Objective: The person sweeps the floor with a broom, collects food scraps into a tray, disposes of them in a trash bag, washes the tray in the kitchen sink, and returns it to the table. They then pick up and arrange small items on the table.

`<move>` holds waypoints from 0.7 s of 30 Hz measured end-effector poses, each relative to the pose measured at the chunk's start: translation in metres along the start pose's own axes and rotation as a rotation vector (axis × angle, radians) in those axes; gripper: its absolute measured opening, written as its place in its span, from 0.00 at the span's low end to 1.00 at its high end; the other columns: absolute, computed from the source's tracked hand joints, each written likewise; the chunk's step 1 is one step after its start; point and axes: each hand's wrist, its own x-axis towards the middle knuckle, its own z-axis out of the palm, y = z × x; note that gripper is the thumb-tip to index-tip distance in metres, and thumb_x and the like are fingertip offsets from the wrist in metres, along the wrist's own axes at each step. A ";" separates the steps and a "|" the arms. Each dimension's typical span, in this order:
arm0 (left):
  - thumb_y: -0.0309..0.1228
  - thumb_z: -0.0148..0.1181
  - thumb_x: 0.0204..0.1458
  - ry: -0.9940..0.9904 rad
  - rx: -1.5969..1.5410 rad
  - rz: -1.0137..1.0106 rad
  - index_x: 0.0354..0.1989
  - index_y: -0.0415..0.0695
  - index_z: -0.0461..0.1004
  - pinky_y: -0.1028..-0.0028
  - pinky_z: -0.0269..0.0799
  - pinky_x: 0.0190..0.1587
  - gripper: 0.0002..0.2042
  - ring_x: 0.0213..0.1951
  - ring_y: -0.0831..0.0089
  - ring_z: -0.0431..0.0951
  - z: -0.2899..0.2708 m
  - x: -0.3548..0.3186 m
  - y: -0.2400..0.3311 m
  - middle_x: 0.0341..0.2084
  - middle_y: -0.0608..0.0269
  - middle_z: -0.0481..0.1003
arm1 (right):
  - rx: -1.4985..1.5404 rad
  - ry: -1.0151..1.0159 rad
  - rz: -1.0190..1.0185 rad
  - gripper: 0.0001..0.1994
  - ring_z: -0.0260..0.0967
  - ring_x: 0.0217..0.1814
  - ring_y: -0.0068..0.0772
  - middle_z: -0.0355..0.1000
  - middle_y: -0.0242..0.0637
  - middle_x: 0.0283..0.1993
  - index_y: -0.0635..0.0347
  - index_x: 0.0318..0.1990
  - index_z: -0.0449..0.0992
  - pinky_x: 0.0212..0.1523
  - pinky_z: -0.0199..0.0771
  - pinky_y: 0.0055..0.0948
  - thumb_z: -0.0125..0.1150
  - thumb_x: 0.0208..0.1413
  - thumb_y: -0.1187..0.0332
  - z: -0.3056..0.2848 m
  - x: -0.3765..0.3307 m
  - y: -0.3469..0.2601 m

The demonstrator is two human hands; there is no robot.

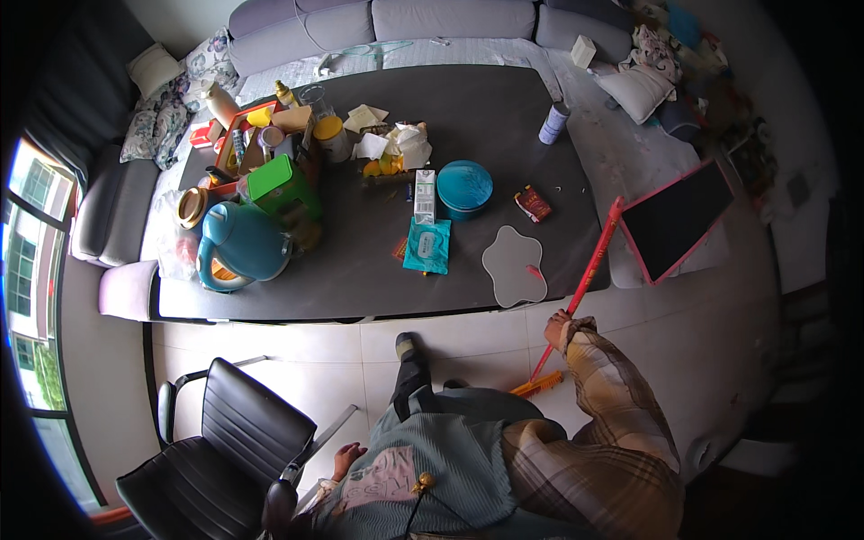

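daylight is let in by the window [34, 265] left of the bench [355, 281]; its panes are partly washed out and fringed with blue. the floor [477, 346] along the bench's front edge is brightly lit, while clutter [742, 157] beyond the right edge is dimmed and softened. the bench's edges are bowed by the lens, and the picture's corners are blackened.

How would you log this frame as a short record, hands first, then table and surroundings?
Right hand: closed around the red broom handle
Left hand: lowered near the black chair, nothing visible in it
Broom head: orange, at the handle's lower end
Table: dark; teal kettle at left, round blue container near middle
Behind: grey-purple sofa
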 end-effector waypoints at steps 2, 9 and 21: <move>0.32 0.52 0.52 0.000 0.687 0.337 0.45 0.34 0.70 0.76 0.73 0.38 0.16 0.35 0.70 0.77 -0.021 0.013 0.008 0.33 0.54 0.76 | 0.523 -0.140 0.126 0.10 0.69 0.48 0.47 0.72 0.46 0.41 0.60 0.35 0.77 0.50 0.66 0.44 0.54 0.45 0.70 -0.098 -0.036 0.002; 0.28 0.50 0.52 -0.019 -0.173 -0.001 0.44 0.35 0.67 0.70 0.75 0.35 0.13 0.31 0.64 0.77 -0.002 0.077 0.105 0.31 0.54 0.75 | 1.036 0.519 0.281 0.18 0.69 0.42 0.50 0.70 0.48 0.38 0.62 0.47 0.69 0.42 0.70 0.41 0.57 0.46 0.69 -0.248 -0.053 0.002; 0.33 0.49 0.54 -0.064 0.067 0.236 0.46 0.38 0.67 0.73 0.71 0.35 0.14 0.32 0.69 0.76 0.080 0.017 0.314 0.30 0.57 0.74 | 1.109 1.071 0.523 0.09 0.69 0.35 0.48 0.72 0.45 0.34 0.63 0.38 0.73 0.35 0.71 0.38 0.57 0.47 0.73 -0.337 0.051 0.041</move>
